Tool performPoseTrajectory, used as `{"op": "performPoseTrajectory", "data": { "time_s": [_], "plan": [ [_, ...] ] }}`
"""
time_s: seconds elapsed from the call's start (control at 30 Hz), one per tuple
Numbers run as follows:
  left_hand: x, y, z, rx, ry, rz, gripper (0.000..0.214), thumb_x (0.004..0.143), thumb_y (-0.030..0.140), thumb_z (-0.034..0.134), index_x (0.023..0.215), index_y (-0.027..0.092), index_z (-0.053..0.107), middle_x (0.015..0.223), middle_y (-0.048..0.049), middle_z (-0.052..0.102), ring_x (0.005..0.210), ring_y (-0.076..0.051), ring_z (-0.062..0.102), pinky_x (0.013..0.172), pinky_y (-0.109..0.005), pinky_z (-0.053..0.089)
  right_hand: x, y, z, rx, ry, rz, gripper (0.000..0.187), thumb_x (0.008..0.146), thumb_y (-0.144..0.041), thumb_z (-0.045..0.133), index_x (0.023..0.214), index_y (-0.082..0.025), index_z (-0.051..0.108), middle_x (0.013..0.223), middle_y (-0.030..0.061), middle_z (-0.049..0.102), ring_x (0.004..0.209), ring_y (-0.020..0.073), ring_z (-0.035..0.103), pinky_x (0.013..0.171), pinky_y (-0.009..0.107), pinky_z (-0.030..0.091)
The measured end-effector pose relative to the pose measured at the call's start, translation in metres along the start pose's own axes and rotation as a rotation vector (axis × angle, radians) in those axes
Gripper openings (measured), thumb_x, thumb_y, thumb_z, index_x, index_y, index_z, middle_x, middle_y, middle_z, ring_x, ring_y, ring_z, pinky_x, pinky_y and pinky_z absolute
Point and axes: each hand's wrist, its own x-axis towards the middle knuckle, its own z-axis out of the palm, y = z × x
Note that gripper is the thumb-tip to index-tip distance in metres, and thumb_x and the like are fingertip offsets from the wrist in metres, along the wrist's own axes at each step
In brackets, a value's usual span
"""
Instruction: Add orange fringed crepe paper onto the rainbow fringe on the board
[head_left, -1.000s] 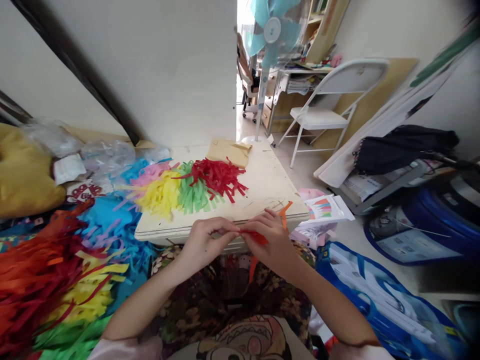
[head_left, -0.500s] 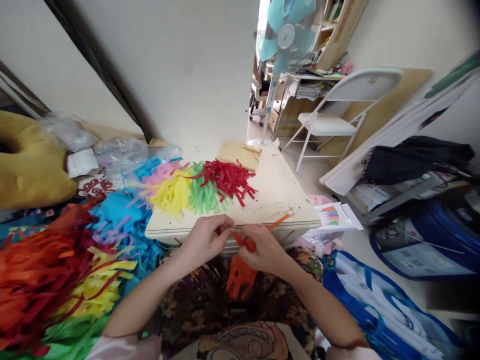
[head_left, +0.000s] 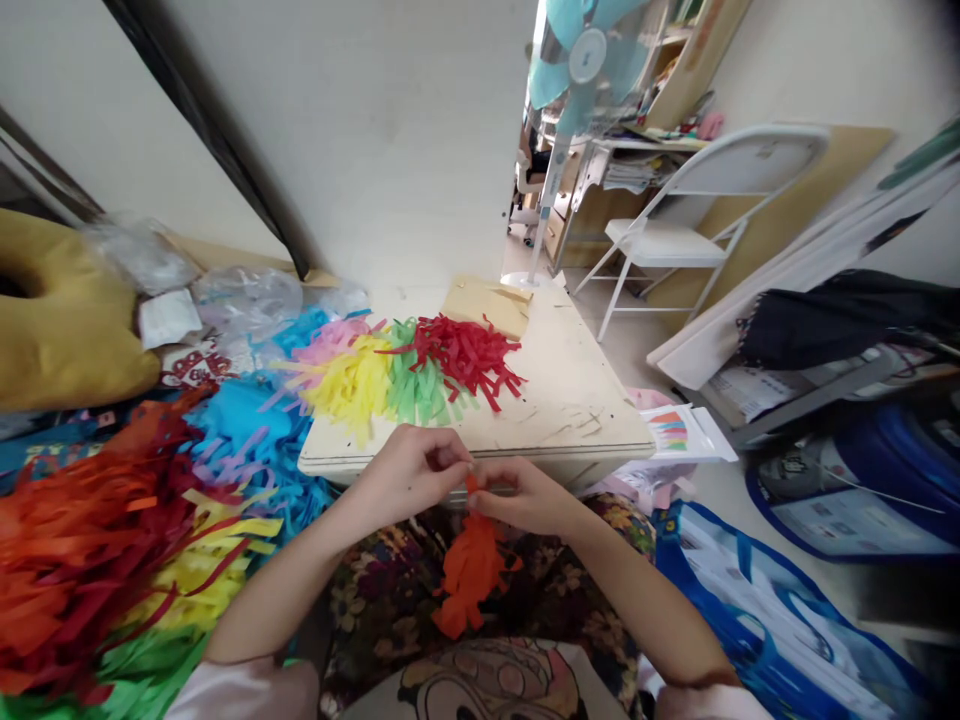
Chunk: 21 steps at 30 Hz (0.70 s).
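An orange paper tassel (head_left: 466, 572) is being pinched at its twisted top by the fingertips of both hands, just in front of the near edge of a low cream table (head_left: 577, 420); the left hand (head_left: 409, 472) is being closed on the top from the left and the right hand (head_left: 525, 497) from the right, with fingertips nearly touching. The tassel is being held with its long axis close to vertical, the gathered top pointing up toward the fingers and the fringed end hanging down over a dark floral garment (head_left: 375, 610) on the lap. The near table edge is being approached closely by the knuckles, so little open room is being left ahead of the hands, while the space below them, above the lap, is being left free. On the tabletop, a row of fringed paper bundles is being displayed well beyond the hands: yellow (head_left: 352, 380), green (head_left: 416, 385) and red (head_left: 465, 355), with a brown paper piece (head_left: 487, 303) behind them near the far edge; the right half of the tabletop is being shown bare and scratched. To the left, heaps of coloured fringe (head_left: 97, 520) are being crowded against the table, and to the right a blue bag (head_left: 750, 600) is being seen on the floor, with a white folding chair (head_left: 675, 235) and a teal fan (head_left: 581, 60) farther back.
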Motion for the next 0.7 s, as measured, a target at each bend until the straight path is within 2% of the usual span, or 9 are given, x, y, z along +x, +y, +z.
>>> {"op": "performPoseTrajectory", "data": {
  "time_s": [0.2, 0.33, 0.43, 0.5, 0.57, 0.63, 0.7],
  "plan": [
    [-0.009, 0.003, -0.004, 0.065, 0.043, 0.032, 0.014, 0.067, 0.018, 0.046, 0.063, 0.013, 0.059, 0.051, 0.0011, 0.054, 0.046, -0.007, 0.046, 0.042, -0.015, 0.032, 0.002, 0.006, 0.009, 0.022, 0.015, 0.026, 0.017, 0.066, -0.027, 0.052, 0.055, -0.014, 0.048, 0.052, -0.0047, 0.047, 0.050, 0.0061, 0.041, 0.050, 0.019, 0.035],
    [-0.011, 0.002, -0.005, 0.092, 0.028, 0.028, 0.014, 0.067, 0.016, 0.045, 0.062, 0.014, 0.058, 0.052, 0.0008, 0.056, 0.047, -0.007, 0.046, 0.043, -0.015, 0.032, 0.004, 0.013, 0.014, 0.083, -0.004, 0.082, 0.019, 0.065, -0.027, 0.054, 0.054, -0.015, 0.045, 0.048, -0.0064, 0.042, 0.046, 0.0047, 0.037, 0.045, 0.017, 0.032],
    [-0.010, -0.001, -0.007, 0.052, 0.050, 0.015, 0.014, 0.068, 0.017, 0.046, 0.062, 0.013, 0.057, 0.053, 0.0000, 0.055, 0.048, -0.008, 0.047, 0.045, -0.016, 0.034, 0.005, 0.015, 0.016, 0.150, -0.017, 0.068, 0.019, 0.065, -0.029, 0.052, 0.055, -0.015, 0.043, 0.051, -0.0053, 0.044, 0.049, 0.0055, 0.039, 0.048, 0.018, 0.035],
    [-0.009, -0.007, -0.005, -0.078, 0.133, 0.036, 0.014, 0.070, 0.022, 0.048, 0.072, 0.013, 0.057, 0.061, -0.0020, 0.056, 0.056, -0.009, 0.050, 0.052, -0.018, 0.039, 0.005, 0.010, 0.014, 0.167, -0.047, -0.010, 0.019, 0.066, -0.029, 0.052, 0.056, -0.015, 0.044, 0.057, -0.0034, 0.047, 0.053, 0.0069, 0.042, 0.053, 0.020, 0.037],
    [-0.010, -0.015, 0.002, -0.314, 0.161, 0.119, 0.034, 0.067, 0.032, 0.053, 0.096, 0.014, 0.052, 0.086, -0.0072, 0.057, 0.078, -0.014, 0.053, 0.068, -0.023, 0.042, 0.007, 0.000, 0.010, 0.132, -0.040, -0.104, 0.017, 0.066, -0.027, 0.053, 0.057, -0.015, 0.045, 0.060, -0.0023, 0.049, 0.056, 0.0078, 0.043, 0.055, 0.022, 0.037],
    [-0.012, -0.023, 0.016, -0.552, 0.093, 0.190, 0.064, 0.061, 0.040, 0.059, 0.116, 0.017, 0.037, 0.114, -0.0109, 0.044, 0.100, -0.019, 0.045, 0.082, -0.028, 0.038, 0.010, -0.011, 0.006, 0.070, 0.060, -0.145, 0.014, 0.066, -0.025, 0.053, 0.057, -0.015, 0.047, 0.057, -0.0033, 0.046, 0.054, 0.0073, 0.041, 0.052, 0.020, 0.036],
    [-0.013, -0.027, 0.032, -0.689, 0.074, 0.141, 0.069, 0.059, 0.039, 0.061, 0.118, 0.019, 0.033, 0.119, -0.0102, 0.040, 0.104, -0.020, 0.042, 0.085, -0.028, 0.037, 0.017, -0.021, 0.003, 0.019, 0.186, -0.132, 0.012, 0.067, -0.023, 0.052, 0.058, -0.015, 0.049, 0.053, -0.0044, 0.043, 0.050, 0.0062, 0.038, 0.048, 0.019, 0.033]
  ]
}}
